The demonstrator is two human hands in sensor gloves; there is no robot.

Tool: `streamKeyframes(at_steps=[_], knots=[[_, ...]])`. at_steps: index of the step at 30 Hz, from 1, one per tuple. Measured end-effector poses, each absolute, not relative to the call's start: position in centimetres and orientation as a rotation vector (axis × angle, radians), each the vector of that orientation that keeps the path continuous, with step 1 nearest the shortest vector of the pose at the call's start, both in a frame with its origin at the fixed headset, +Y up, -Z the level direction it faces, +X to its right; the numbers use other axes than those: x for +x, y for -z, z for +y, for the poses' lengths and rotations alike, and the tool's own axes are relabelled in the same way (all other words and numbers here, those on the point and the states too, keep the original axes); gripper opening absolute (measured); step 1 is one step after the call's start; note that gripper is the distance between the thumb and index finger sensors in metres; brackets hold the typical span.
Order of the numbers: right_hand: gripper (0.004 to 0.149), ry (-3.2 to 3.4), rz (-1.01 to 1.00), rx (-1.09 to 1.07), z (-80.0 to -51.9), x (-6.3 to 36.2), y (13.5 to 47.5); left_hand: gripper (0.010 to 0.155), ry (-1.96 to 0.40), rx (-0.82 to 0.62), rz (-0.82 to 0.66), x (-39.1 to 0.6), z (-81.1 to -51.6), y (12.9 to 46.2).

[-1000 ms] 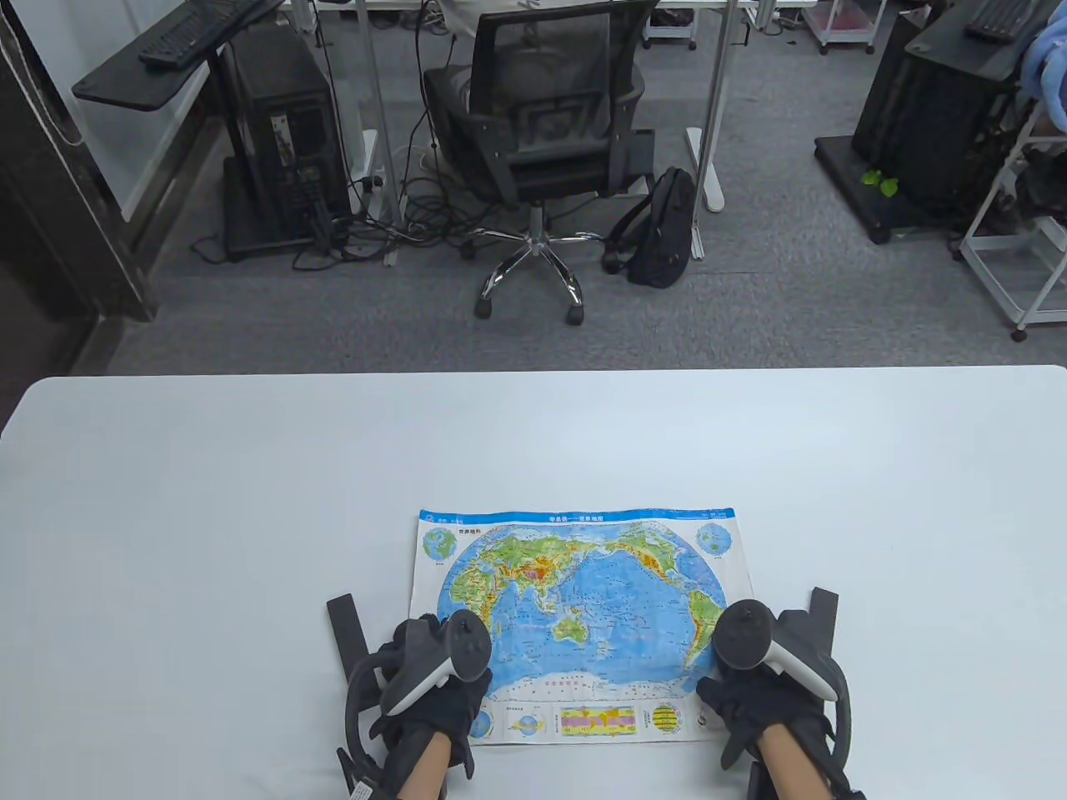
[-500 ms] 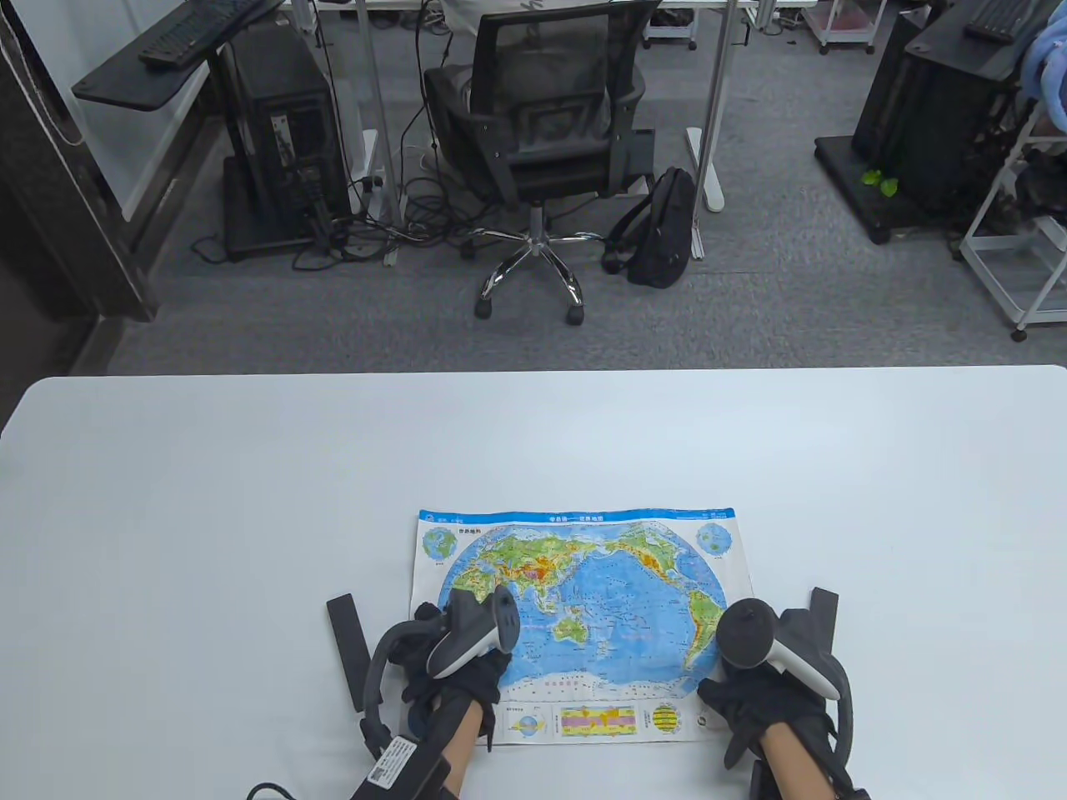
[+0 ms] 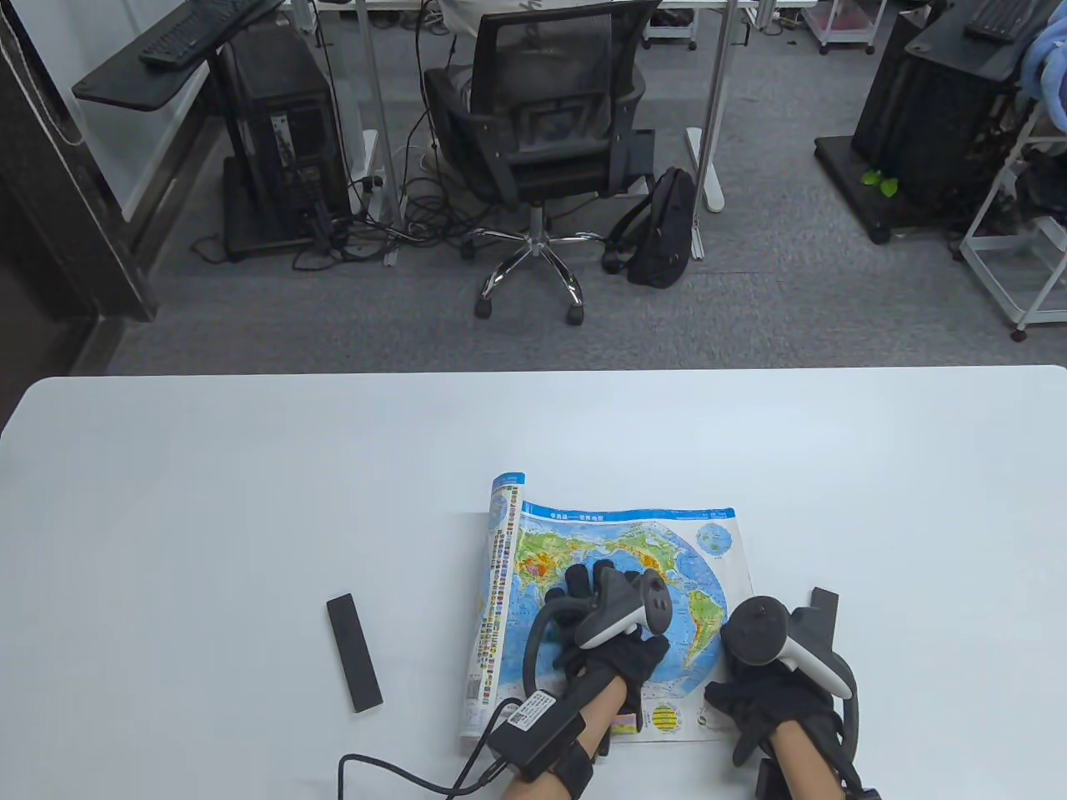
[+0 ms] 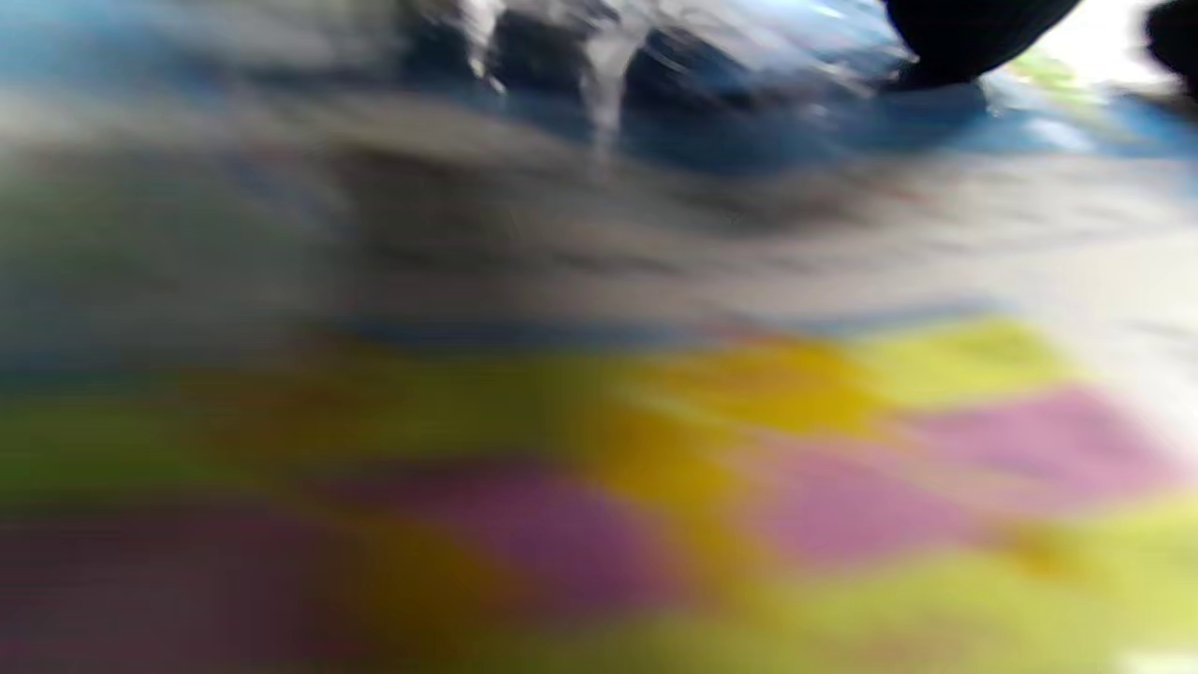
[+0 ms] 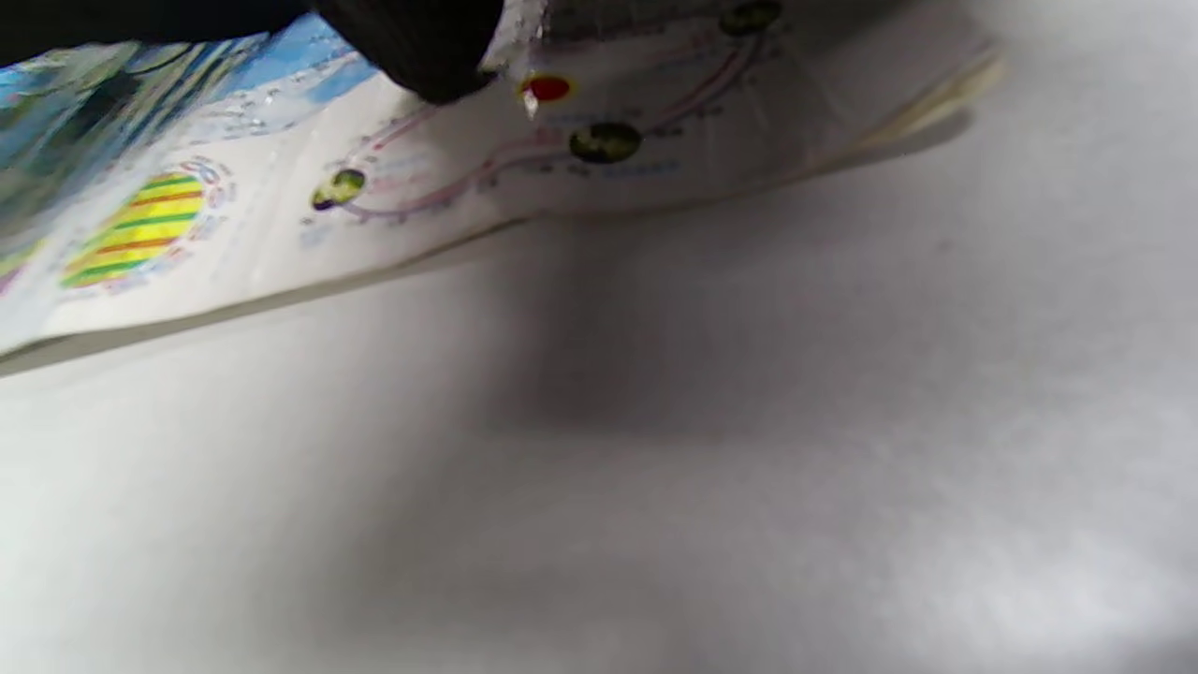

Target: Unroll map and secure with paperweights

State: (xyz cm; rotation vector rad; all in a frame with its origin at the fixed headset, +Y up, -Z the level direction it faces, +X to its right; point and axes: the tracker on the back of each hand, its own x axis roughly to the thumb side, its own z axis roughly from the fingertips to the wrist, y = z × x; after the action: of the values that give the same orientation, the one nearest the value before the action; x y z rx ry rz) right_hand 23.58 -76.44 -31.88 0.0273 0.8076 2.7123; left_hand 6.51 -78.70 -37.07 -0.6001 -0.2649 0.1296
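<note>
The world map (image 3: pixel 621 542) lies on the white table (image 3: pixel 250 500). Its left part has curled back into a roll (image 3: pixel 498 583) that shows the printed back. My left hand (image 3: pixel 583 593) rests on the middle of the map, fingers spread toward the roll. My right hand (image 3: pixel 738 700) presses the map's lower right edge; in the right wrist view a fingertip (image 5: pixel 421 47) sits on that corner of the map (image 5: pixel 187 215). One black bar paperweight (image 3: pixel 354 652) lies bare on the table left of the map. A second one (image 3: pixel 825 602) pokes out behind my right hand. The left wrist view is a blur of map colours (image 4: pixel 655 421).
A black cable (image 3: pixel 400 771) trails from my left wrist along the table's near edge. Beyond the far edge stand an office chair (image 3: pixel 542 108) and a backpack (image 3: pixel 663 225) on the floor.
My left hand left the map's left edge and moved right onto the middle. The freed left part curled up into a roll, uncovering the left paperweight. The right hand stayed put.
</note>
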Motion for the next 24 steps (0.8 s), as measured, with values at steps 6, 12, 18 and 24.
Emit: streamKeyframes(at_steps=[6,12,18,24], knots=[[0.073,-2.689,0.835,0.041,-76.3,23.8,32.0,0.082,-0.234,-0.770,-0.283,7.5,-80.7,37.3],[0.072,-2.648,0.846,0.062,-76.1,24.3,32.1,0.082,-0.216,-0.816,-0.253,7.7,-80.9,37.5],[0.071,-2.545,0.785,0.098,-75.3,25.6,32.0,0.083,-0.199,-0.803,-0.249,7.8,-81.0,37.5],[0.067,-2.428,0.497,0.097,-70.7,28.7,31.8,0.083,-0.201,-0.804,-0.248,7.8,-80.9,37.5]])
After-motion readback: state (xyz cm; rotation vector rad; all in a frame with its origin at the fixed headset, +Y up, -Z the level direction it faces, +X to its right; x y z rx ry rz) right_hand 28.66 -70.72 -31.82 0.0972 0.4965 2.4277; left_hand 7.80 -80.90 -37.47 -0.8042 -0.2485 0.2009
